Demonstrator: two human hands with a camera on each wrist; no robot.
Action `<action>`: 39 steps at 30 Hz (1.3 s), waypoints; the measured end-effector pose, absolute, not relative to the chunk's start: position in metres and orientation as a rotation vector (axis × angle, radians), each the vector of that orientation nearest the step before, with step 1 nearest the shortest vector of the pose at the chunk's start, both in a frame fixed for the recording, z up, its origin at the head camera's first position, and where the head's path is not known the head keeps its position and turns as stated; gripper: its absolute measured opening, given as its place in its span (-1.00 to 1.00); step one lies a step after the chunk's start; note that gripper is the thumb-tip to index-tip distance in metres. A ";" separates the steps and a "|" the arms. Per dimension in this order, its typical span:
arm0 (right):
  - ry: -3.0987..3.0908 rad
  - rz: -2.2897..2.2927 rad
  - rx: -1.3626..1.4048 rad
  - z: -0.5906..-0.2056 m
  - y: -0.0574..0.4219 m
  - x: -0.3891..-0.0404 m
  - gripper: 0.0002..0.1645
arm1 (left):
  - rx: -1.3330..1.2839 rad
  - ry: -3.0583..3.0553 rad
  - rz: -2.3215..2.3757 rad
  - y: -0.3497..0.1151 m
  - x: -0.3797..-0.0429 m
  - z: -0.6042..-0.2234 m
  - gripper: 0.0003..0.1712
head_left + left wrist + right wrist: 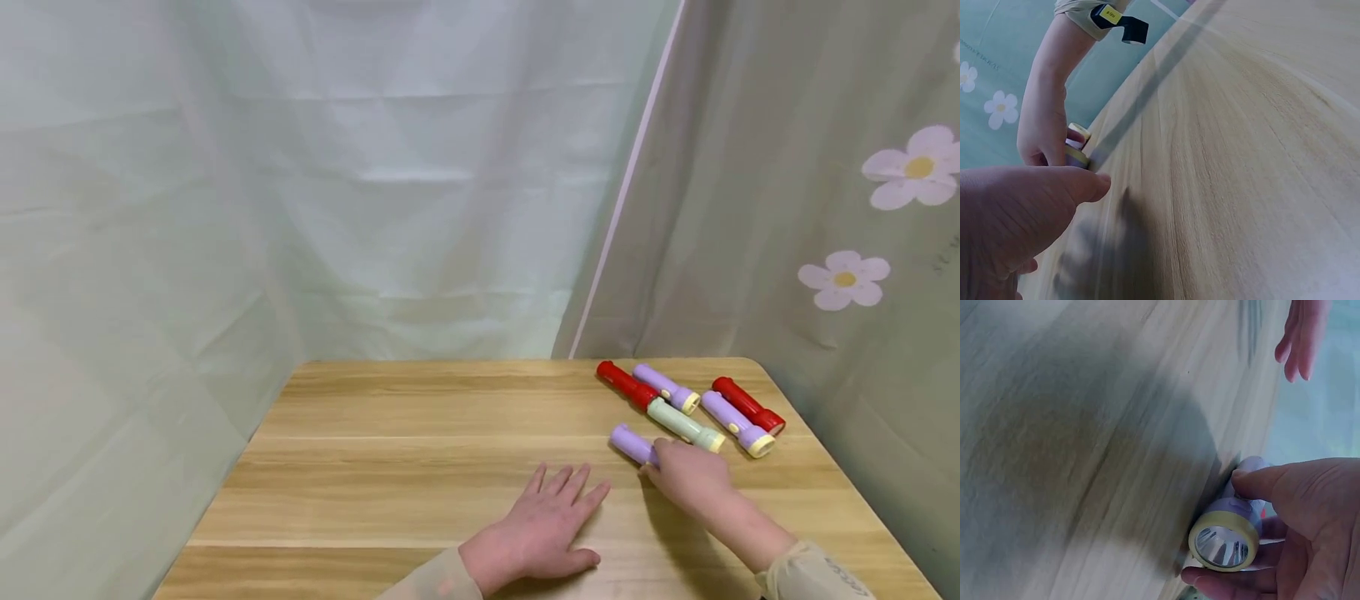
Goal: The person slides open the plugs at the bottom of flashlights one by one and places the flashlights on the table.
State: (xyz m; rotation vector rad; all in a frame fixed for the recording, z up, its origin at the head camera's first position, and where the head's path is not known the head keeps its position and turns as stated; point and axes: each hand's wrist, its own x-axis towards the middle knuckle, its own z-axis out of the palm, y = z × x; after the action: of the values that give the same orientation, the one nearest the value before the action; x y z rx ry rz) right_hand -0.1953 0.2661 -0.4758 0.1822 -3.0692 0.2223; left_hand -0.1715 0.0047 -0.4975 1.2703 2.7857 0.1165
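Observation:
My right hand grips a purple flashlight at the near side of a group of flashlights. In the right wrist view, the thumb lies along the purple body and the fingers curl under the yellow-rimmed lens. My left hand is held palm down over the middle front of the table, its fingers straight and spread. Just beyond the right hand lies a pale green flashlight, its tail end meeting a red flashlight.
Behind the green one is another purple flashlight. Farther right, a purple flashlight and a red flashlight lie side by side. The wooden table ends at a pale curtain at the back.

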 end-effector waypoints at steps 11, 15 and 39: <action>-3.020 0.218 0.185 -0.492 0.268 -0.183 -0.60 | 1.287 2.757 0.169 -0.006 -0.167 -0.507 0.02; -3.016 0.259 0.175 -0.494 0.269 -0.182 -0.59 | 1.264 2.768 0.215 -0.014 -0.168 -0.509 0.00; -2.776 0.623 0.318 -0.484 0.254 -0.186 -0.54 | 1.045 2.906 0.554 -0.060 -0.194 -0.492 -0.04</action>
State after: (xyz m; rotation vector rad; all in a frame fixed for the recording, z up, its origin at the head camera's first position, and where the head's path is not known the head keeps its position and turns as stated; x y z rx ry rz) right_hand -0.1857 0.2542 -0.4837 0.3176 -2.7761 0.6228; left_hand -0.1944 -0.0596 -0.4916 1.0450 2.9064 0.5541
